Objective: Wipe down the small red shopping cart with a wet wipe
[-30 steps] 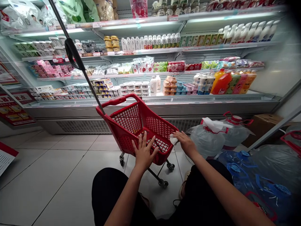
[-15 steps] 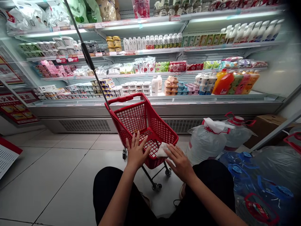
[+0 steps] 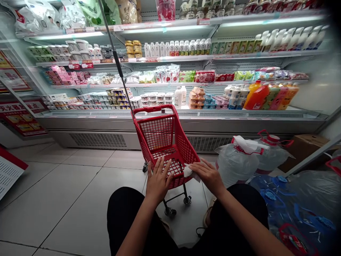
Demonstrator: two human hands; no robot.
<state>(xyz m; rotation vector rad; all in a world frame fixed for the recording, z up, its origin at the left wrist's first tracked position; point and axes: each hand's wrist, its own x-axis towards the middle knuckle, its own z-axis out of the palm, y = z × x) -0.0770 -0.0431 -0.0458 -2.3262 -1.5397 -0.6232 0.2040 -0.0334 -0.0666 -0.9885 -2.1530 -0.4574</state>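
Behind the shopping cart stands a refrigerated display case; right of the cart, water jugs; at its near end, the left hand; at its near right corner, the right hand's tissue.

**One red plastic shopping cart, one bare left hand, one bare right hand**

Near: one crumpled white tissue, three dark cart wheels visible. Far: four white shelf levels, two tall white bottles on the lowest, one pink bag on the highest. Right: two clear bagged water jugs, one brown cardboard box, at least three blue plastic bottles.
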